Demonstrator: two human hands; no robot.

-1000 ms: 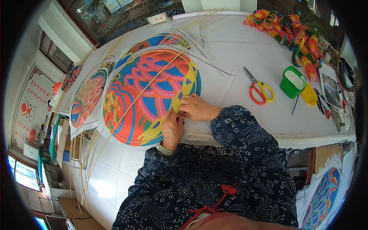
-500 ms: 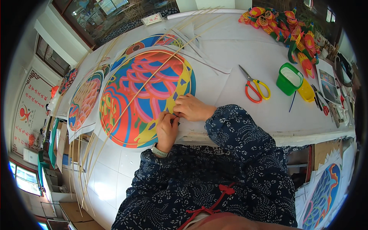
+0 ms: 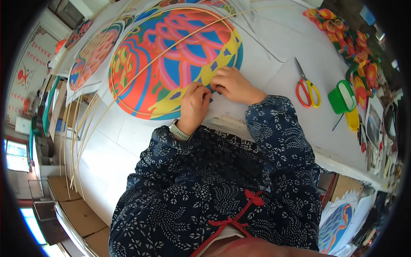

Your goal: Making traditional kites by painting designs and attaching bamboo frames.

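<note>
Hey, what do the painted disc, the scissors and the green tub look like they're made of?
Disc: paper or thin cloth, I can't tell which; it looks flat, matte and sheet-thin. Scissors: likely metal blades, from their grey tone; handles probably plastic or coated, in solid red and yellow. Tub: likely plastic, with smooth, evenly coloured walls.

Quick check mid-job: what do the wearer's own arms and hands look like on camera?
Both the left hand and right hand are ungloved. The left sleeve and right sleeve are long, loose and dark navy, printed with white leaf and sprig shapes. A pale grey-green band with small dark marks circles the left wrist.
</note>
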